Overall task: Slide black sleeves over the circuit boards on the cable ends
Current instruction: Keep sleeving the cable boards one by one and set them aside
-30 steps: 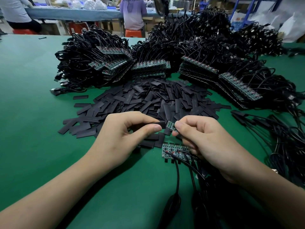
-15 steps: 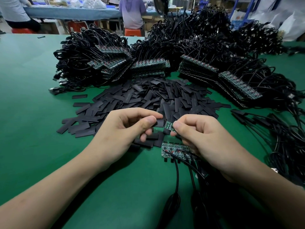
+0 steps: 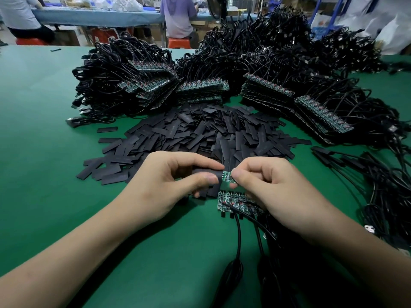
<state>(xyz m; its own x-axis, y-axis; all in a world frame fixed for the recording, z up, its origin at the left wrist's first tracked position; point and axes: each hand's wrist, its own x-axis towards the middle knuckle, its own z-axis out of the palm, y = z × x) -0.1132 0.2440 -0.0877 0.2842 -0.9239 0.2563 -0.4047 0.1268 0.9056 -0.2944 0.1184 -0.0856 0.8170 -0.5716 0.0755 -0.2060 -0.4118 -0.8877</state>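
Green matting (image 3: 44,152) covers the wide bench, and seated people (image 3: 178,21) are seen at a second table beyond its 12 o'clock edge. Bundled cables (image 3: 142,92) are heaped in an arc from 10 to 2 o'clock with their bare green boards turned toward the worker, presumably so the ends can be reached without untangling. A loose pile of black sleeves (image 3: 200,134) is spread just inside that arc, within easy reach of both hands.

Near centre, slightly toward 6 o'clock, one sleeve (image 3: 209,173) is pinched between thumb and forefinger of the left hand (image 3: 164,187), its mouth pointed to 3 o'clock. A small circuit board (image 3: 227,176) is pinched at its far end by the curled thumb and forefinger of the right hand (image 3: 273,192) and is aimed at that mouth. Its leading edge appears to be just inside, though most of the green face is exposed. The flat tube is probably being squeezed at its edges to open it; this cannot be clearly seen.

Just toward 6 o'clock, a short row of joined boards (image 3: 231,201) lies flat on the matting, partly under the right hand, with its cables (image 3: 239,236) trailing toward the worker, probably placed there as the next to be done. At 3 o'clock a looser tangle of cables (image 3: 382,192) is set apart, some ends appearing already sleeved. The sliding step is judged barely begun.
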